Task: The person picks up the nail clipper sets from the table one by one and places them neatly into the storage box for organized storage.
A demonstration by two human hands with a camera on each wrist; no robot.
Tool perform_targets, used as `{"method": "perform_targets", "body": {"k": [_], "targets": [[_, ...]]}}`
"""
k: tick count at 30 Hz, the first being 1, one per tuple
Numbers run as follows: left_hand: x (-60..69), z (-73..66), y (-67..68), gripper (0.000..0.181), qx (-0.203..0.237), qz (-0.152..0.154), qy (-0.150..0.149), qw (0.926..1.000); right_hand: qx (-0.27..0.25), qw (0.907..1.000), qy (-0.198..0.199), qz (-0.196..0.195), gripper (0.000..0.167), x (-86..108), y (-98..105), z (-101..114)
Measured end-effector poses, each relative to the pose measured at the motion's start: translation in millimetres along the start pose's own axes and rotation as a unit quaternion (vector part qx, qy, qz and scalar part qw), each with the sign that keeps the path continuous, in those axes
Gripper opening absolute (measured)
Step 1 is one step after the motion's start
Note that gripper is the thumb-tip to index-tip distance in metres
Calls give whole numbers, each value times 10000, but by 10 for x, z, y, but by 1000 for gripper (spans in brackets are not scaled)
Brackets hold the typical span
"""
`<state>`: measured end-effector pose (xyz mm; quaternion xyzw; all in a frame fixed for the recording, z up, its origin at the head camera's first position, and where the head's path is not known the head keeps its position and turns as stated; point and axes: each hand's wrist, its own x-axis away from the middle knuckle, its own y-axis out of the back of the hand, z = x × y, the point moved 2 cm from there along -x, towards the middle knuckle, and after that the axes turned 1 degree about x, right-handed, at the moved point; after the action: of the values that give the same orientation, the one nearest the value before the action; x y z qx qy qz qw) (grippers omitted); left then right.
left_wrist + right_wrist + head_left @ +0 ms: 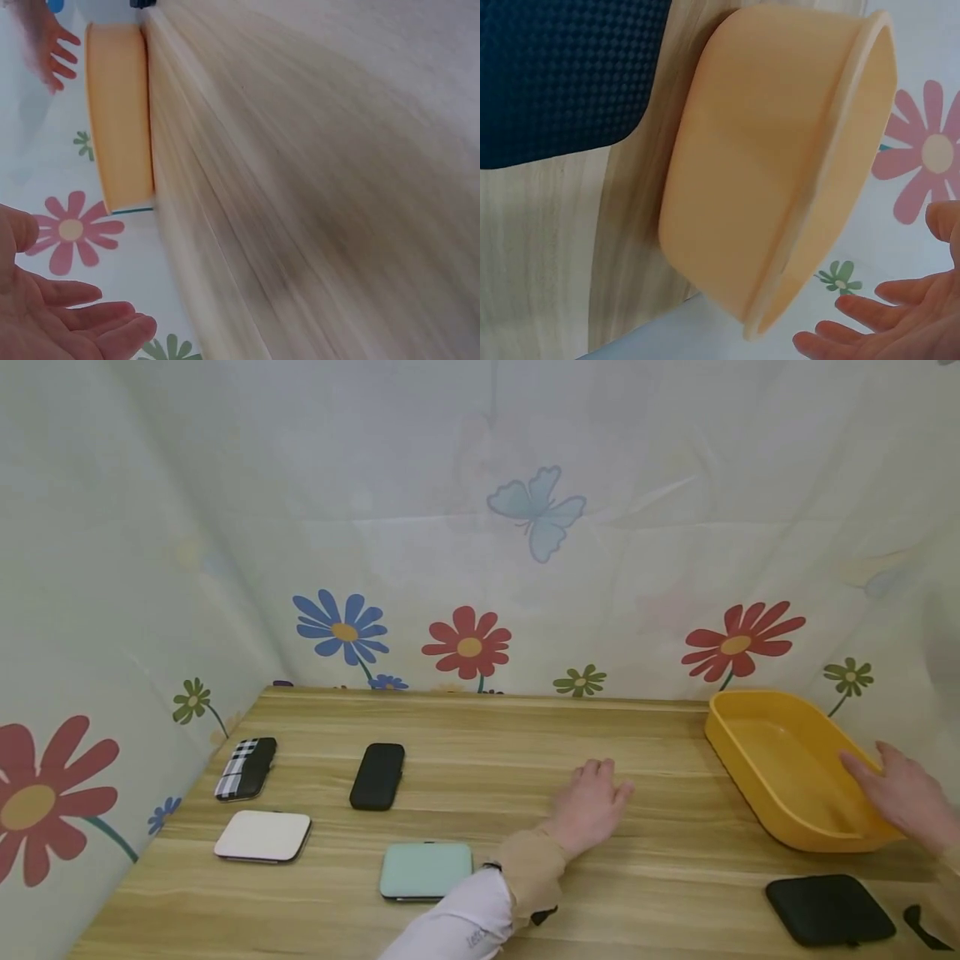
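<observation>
My left hand [590, 807] hovers over the middle of the wooden table, fingers relaxed and holding nothing. My right hand [907, 795] is at the right side of a yellow plastic basin [765, 785], fingers extended; in the right wrist view a gap shows between the hand [900, 311] and the basin's rim [832, 165]. A black case [830, 910] with a textured surface lies just in front of the basin. Nearest to the left forearm is a mint-green case [426, 870], flat on the table.
Farther left lie a slim black case [377, 776], a white case [263, 837] and a black case with a checked part [247, 769]. A curtain [600, 610] printed with flowers hangs behind the table [480, 735]. A small black object [926, 928] is at the lower right.
</observation>
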<state>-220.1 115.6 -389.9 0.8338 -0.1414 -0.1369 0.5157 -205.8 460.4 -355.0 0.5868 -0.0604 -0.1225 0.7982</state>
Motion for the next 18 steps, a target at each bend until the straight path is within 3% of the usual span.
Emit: {"method": "perform_targets", "body": {"k": [18], "targets": [[-97,-313,-218,49,334,111,-300,9989,-117,9998,-124,112,88,-13,-72,-187]]}}
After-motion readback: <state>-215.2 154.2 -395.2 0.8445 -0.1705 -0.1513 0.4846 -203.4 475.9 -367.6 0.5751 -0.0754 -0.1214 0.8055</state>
